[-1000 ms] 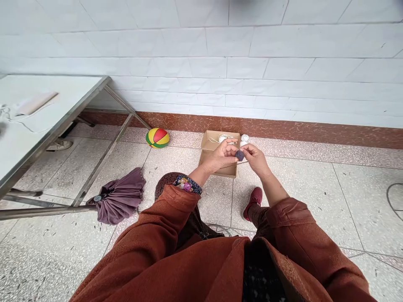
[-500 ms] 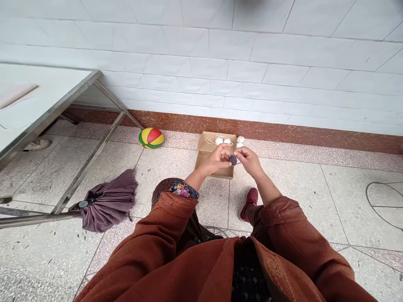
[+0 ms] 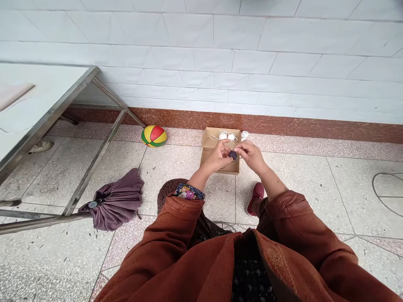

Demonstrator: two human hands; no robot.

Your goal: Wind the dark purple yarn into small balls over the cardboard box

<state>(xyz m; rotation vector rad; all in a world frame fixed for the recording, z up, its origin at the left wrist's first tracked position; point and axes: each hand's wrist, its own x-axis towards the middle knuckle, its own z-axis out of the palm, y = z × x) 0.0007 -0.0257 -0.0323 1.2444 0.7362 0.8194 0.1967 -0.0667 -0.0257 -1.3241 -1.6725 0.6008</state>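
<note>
A small dark purple yarn ball (image 3: 233, 155) is pinched between the thumb and fingers of my left hand (image 3: 220, 157). Right beside it, my right hand (image 3: 251, 154) has thumb and forefinger pressed together at the ball's upper right; a thin dark strand seems to run there, but is too fine to make out clearly. Below both hands, an open cardboard box (image 3: 206, 137) lies on the floor by the wall. Several white balls of string (image 3: 223, 135) sit in and beside its far part, with loose white ends.
To the left stands a metal-framed table (image 3: 63, 90). A folded purple umbrella (image 3: 121, 201) lies by its lower bar, and a red, yellow and green ball (image 3: 154, 136) rests near the wall. At far right is a thin wire ring frame (image 3: 385, 196).
The view has shifted slightly, so the floor things appear a little further right. Both hands stay together at the dark ball, which shows a somewhat different side.
</note>
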